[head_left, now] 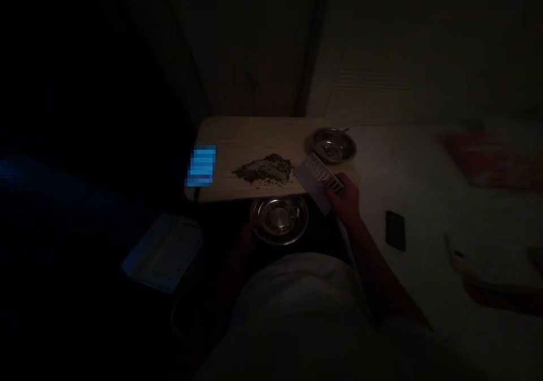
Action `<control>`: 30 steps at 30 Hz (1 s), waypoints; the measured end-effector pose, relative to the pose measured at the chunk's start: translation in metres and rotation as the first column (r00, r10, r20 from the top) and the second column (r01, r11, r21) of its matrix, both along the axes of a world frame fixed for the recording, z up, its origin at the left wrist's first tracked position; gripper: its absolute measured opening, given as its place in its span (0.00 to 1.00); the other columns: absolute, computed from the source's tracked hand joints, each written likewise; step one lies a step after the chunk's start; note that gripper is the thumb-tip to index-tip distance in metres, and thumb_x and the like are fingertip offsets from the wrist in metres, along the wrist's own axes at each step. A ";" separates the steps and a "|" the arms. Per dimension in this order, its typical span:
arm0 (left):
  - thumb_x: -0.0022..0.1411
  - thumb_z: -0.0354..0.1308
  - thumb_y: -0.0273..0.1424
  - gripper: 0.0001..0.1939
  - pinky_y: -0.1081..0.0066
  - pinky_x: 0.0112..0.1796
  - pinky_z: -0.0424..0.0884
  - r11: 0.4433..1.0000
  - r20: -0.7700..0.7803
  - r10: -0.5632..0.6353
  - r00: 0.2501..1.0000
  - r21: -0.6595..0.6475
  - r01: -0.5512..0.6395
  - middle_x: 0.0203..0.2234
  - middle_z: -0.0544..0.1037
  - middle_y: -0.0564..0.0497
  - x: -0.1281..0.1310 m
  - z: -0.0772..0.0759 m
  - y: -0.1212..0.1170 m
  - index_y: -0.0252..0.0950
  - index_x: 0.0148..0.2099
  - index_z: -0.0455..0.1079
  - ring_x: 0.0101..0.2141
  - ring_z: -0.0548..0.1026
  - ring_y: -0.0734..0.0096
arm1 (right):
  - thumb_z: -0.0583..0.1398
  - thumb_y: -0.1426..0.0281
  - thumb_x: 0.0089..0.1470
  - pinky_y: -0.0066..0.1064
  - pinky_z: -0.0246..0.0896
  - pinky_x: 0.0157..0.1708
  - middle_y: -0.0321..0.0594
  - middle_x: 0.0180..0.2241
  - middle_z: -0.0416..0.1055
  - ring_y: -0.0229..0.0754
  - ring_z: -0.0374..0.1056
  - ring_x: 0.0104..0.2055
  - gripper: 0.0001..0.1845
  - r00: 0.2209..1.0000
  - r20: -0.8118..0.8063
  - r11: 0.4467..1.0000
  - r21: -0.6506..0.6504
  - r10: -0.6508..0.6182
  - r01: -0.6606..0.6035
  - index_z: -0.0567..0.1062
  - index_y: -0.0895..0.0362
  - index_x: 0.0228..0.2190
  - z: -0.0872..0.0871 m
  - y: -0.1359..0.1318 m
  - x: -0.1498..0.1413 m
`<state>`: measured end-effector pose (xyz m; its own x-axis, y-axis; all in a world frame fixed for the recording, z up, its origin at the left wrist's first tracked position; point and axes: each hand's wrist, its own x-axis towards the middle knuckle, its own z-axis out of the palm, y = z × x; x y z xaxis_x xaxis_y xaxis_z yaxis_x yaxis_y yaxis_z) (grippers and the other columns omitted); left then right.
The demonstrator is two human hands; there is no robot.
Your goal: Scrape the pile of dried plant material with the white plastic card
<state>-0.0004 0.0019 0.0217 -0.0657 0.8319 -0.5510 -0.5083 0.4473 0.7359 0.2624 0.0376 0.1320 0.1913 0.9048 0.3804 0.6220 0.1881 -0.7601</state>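
Observation:
In the dim head view, a loose pile of small dark bits, perhaps seeds or dried leaves, lies on a small wooden table. My right hand is closed around a pale flat piece with a row of slots along one edge, held over the table just right of the pile. Below the near table edge, my left hand grips the left rim of a shiny metal bowl. Some small bits lie inside that bowl. The left fingers are mostly lost in shadow.
A second metal bowl with a utensil handle stands at the table's back right corner. A blurred-out bright blue screen is at the left edge. A phone lies on the pale surface at right. A whitish box sits lower left.

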 end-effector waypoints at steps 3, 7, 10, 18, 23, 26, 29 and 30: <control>0.45 0.66 0.27 0.04 0.53 0.54 0.66 0.999 0.043 -0.014 0.999 0.029 0.013 0.33 0.83 0.46 0.000 -0.002 0.001 0.37 0.28 0.77 0.52 0.72 0.43 | 0.60 0.65 0.49 0.29 0.56 0.25 0.34 0.24 0.69 0.38 0.64 0.25 0.07 1.000 0.006 1.000 -0.005 0.000 0.000 0.70 0.55 0.30 0.000 0.000 0.000; 0.46 0.65 0.28 0.05 0.51 0.54 0.65 1.000 0.064 -0.011 0.998 0.014 0.010 0.34 0.83 0.45 -0.002 -0.010 0.000 0.37 0.30 0.77 0.52 0.72 0.44 | 0.60 0.66 0.48 0.29 0.56 0.25 0.34 0.25 0.70 0.38 0.64 0.25 0.07 1.000 -0.007 1.000 -0.018 -0.013 0.013 0.70 0.56 0.30 -0.001 -0.001 0.002; 0.46 0.65 0.28 0.05 0.54 0.55 0.65 1.000 0.048 0.017 0.999 0.021 -0.018 0.33 0.83 0.49 -0.002 -0.016 0.002 0.39 0.30 0.77 0.54 0.71 0.48 | 0.60 0.65 0.48 0.29 0.57 0.26 0.34 0.25 0.70 0.38 0.64 0.26 0.08 0.999 -0.031 1.000 -0.020 -0.023 0.023 0.70 0.55 0.30 -0.002 -0.001 0.004; 0.42 0.64 0.21 0.08 0.60 0.57 0.62 0.998 -0.004 0.057 0.998 0.025 -0.057 0.34 0.83 0.48 -0.004 -0.019 0.000 0.38 0.26 0.76 0.57 0.68 0.49 | 0.60 0.64 0.49 0.29 0.57 0.26 0.33 0.25 0.69 0.38 0.63 0.26 0.08 0.999 -0.040 1.000 -0.016 0.017 -0.018 0.70 0.55 0.30 -0.002 -0.003 0.002; 0.47 0.63 0.26 0.03 0.55 0.54 0.66 0.998 0.041 0.047 0.998 -0.038 -0.046 0.30 0.83 0.47 -0.002 -0.019 0.003 0.37 0.28 0.76 0.53 0.72 0.47 | 0.60 0.65 0.49 0.28 0.56 0.25 0.33 0.24 0.69 0.38 0.63 0.25 0.07 1.000 -0.010 0.999 -0.027 0.024 -0.024 0.70 0.55 0.30 0.001 -0.004 0.001; 0.47 0.62 0.26 0.04 0.55 0.53 0.66 0.997 0.055 0.047 0.997 -0.063 -0.043 0.31 0.83 0.45 0.000 -0.017 0.006 0.36 0.29 0.77 0.52 0.73 0.47 | 0.60 0.65 0.49 0.28 0.56 0.26 0.33 0.24 0.69 0.38 0.62 0.26 0.07 1.000 -0.007 1.000 -0.011 0.007 -0.007 0.69 0.55 0.30 0.001 -0.004 0.002; 0.46 0.63 0.26 0.04 0.56 0.53 0.67 0.997 0.048 0.059 0.997 -0.058 -0.056 0.32 0.83 0.46 0.000 -0.014 0.005 0.36 0.29 0.77 0.52 0.73 0.48 | 0.61 0.65 0.49 0.29 0.56 0.27 0.34 0.24 0.69 0.38 0.63 0.27 0.07 1.000 -0.012 1.000 -0.010 -0.001 0.001 0.70 0.55 0.30 0.001 -0.003 0.003; 0.46 0.63 0.26 0.04 0.57 0.53 0.67 0.997 0.049 0.061 0.997 -0.051 -0.059 0.32 0.83 0.46 0.000 -0.013 0.004 0.36 0.29 0.77 0.52 0.73 0.48 | 0.61 0.66 0.48 0.29 0.56 0.27 0.34 0.24 0.69 0.39 0.63 0.27 0.07 1.000 -0.017 1.000 -0.012 -0.003 0.003 0.70 0.55 0.30 0.000 -0.003 0.004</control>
<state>-0.0002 0.0062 0.0082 -0.0857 0.7991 -0.5951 -0.5714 0.4498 0.6864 0.2662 0.0342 0.1323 0.1999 0.9089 0.3660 0.6097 0.1770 -0.7726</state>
